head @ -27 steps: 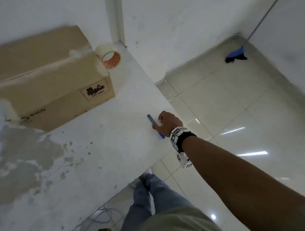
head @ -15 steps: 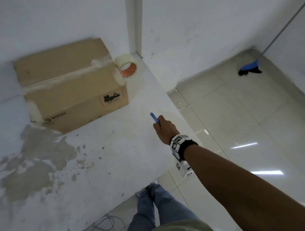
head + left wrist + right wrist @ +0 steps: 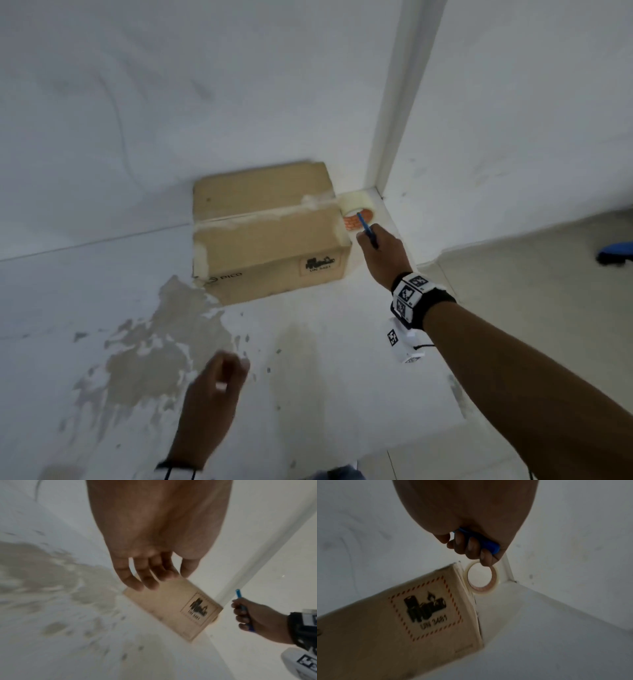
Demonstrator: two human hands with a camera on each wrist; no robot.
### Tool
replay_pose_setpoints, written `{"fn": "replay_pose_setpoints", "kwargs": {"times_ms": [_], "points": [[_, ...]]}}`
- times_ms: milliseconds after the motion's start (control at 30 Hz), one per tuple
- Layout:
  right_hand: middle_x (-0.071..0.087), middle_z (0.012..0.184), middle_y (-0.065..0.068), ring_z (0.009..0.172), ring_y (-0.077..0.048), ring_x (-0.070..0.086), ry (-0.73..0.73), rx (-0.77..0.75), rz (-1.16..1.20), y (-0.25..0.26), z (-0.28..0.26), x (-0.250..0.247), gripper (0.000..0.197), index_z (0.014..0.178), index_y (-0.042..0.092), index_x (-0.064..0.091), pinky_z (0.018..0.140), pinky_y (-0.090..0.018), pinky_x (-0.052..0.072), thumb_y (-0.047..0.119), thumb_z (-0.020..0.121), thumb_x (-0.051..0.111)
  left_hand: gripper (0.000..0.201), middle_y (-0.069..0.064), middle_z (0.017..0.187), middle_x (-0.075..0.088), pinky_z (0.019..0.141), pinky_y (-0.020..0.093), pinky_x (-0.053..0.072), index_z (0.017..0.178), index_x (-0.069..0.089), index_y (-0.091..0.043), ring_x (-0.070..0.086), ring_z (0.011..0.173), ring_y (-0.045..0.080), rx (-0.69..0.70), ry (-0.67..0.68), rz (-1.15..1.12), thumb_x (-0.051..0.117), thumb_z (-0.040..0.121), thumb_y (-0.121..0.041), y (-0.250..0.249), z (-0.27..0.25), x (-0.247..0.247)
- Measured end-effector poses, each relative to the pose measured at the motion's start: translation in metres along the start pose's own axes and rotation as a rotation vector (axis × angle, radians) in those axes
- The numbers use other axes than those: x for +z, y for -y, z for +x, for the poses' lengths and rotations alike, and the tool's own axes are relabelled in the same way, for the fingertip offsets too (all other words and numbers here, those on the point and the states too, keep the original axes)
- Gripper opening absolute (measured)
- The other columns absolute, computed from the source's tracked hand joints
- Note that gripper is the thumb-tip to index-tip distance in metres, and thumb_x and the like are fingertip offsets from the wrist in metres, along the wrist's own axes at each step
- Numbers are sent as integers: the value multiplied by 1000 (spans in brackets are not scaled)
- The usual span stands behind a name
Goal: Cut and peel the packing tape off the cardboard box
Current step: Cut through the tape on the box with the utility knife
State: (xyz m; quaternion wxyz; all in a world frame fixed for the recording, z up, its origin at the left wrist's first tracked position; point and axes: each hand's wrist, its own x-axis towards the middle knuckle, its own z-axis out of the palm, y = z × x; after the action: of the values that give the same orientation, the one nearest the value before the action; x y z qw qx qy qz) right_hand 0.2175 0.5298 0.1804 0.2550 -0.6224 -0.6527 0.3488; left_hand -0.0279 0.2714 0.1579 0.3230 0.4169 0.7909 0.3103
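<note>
A brown cardboard box [image 3: 267, 233] [image 3: 169, 605] [image 3: 399, 622] stands against the wall on the white counter, with a strip of clear packing tape [image 3: 260, 214] along its top seam and down its ends. My right hand [image 3: 376, 253] [image 3: 247, 615] [image 3: 471, 547] grips a slim blue cutter [image 3: 365, 230] [image 3: 238, 594] [image 3: 481, 543], raised just right of the box's right end. No blade shows. My left hand [image 3: 219, 387] [image 3: 150, 574] hovers over the counter in front of the box, fingers relaxed and holding nothing.
A roll of clear tape [image 3: 356, 212] [image 3: 482, 579] with an orange core leans at the box's right end, in the corner by a white pillar [image 3: 394, 120]. The counter [image 3: 325, 359] has patches of worn paint and ends at the right above a tiled floor [image 3: 531, 274].
My right hand lifted the blue cutter off the counter's edge and carried it up to the box's right end. My left hand has come into view in front of the box.
</note>
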Motion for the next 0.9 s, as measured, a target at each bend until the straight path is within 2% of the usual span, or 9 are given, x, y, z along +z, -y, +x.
{"fn": "replay_pose_setpoints", "kwargs": {"times_ms": [67,133,300,433,533,667,733,800,900], "points": [[47,60,2,57,-20,45,6,-46,-90,11,27,-1,29,75,17,42,49,-29,29,32,99,48,21,3,99,65,80,32,50,99,57,-22,63,92,12,83,-195,-56,67,89,-36,-34,38,1],[49,64,4,62,-24,49,21,-47,-183,22,54,1,24,83,15,48,50,-29,30,33,100,45,56,13,127,51,95,35,40,125,49,-10,49,119,28,109,-337,-69,64,82,-43,-54,75,6],[65,94,-9,82,-29,60,78,-57,-352,46,108,14,34,121,11,53,67,-30,42,37,100,45,97,20,162,14,119,50,15,152,21,-3,12,150,38,-49,-458,108,70,80,-47,-90,145,26],[68,115,-11,104,-33,63,53,-86,-457,60,145,27,43,131,15,50,90,-38,42,43,99,46,108,19,166,5,123,52,-1,156,10,-2,1,154,36,-176,-436,210,58,81,-62,-90,172,44],[68,116,-11,107,-33,62,67,-83,-485,64,171,37,46,135,17,48,97,-39,36,45,98,45,115,21,165,10,122,55,1,155,15,1,7,153,38,-170,-452,314,41,74,-77,-81,178,53],[62,128,-12,115,-35,60,186,-65,-444,62,199,44,56,147,24,37,103,-43,41,47,97,48,121,21,164,14,122,54,5,154,16,1,11,152,38,-139,-479,372,44,73,-84,-76,175,55],[61,128,-13,116,-36,59,229,-108,-428,58,207,46,57,145,22,40,94,-38,46,47,96,52,124,20,164,14,122,54,6,154,16,1,12,152,37,-137,-478,391,43,71,-87,-75,175,55],[63,103,-11,102,-35,63,233,-167,-453,54,206,45,44,131,17,52,74,-32,42,45,96,53,125,19,164,15,122,55,8,154,18,0,13,151,37,-137,-474,412,42,70,-89,-75,174,55],[56,85,-5,81,-30,59,216,-194,-482,49,195,36,37,110,13,57,66,-30,34,47,96,53,123,18,164,18,121,55,11,154,20,-1,16,151,37,-116,-470,435,42,70,-88,-73,174,50]]}}
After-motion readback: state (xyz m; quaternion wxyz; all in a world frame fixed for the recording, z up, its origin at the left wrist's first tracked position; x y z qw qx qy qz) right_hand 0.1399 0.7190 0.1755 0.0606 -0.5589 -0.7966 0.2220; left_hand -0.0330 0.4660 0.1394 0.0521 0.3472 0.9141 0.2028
